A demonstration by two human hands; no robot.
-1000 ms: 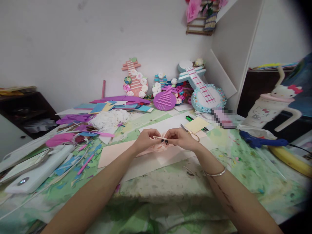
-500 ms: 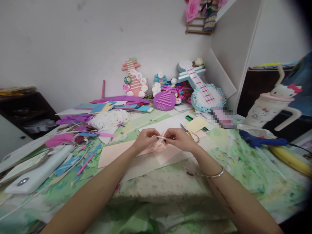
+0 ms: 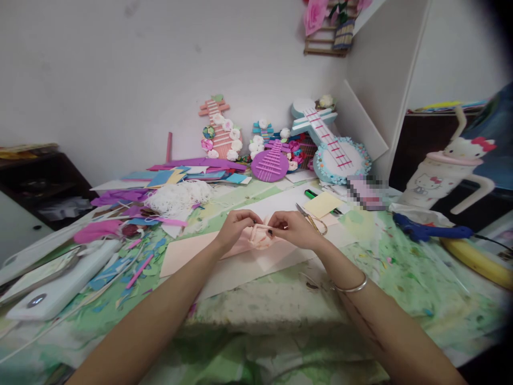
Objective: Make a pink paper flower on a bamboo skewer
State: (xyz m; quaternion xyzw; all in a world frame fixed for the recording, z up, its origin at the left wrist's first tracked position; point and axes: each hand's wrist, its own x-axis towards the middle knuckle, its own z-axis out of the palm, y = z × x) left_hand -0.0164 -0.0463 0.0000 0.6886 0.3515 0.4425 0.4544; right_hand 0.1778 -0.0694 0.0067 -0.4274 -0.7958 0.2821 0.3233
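Observation:
A small pale pink paper flower [image 3: 260, 240] with ruffled folds sits between my two hands, just over the sheets. My left hand [image 3: 235, 231] pinches at its upper left edge, thumb and forefinger together. On the other side my right hand [image 3: 294, 229] grips it between thumb and curled fingers, which hide part of it. Under both hands lie a peach sheet [image 3: 186, 254] and a paler, translucent one. Gold-handled scissors [image 3: 316, 221] rest just beyond my right hand, by a yellow paper piece [image 3: 324, 204].
White shredded string [image 3: 180, 197] and paper scraps crowd the left, near a white power bank [image 3: 66, 280]. Decorated model instruments [image 3: 270, 162] stand along the wall. To the right are a blue glue gun [image 3: 430, 231], a banana [image 3: 479, 262] and a tumbler [image 3: 433, 179].
My left thumb and fingers have shifted slightly up and left along the flower's edge, showing more of its folds. My right hand stays almost in place.

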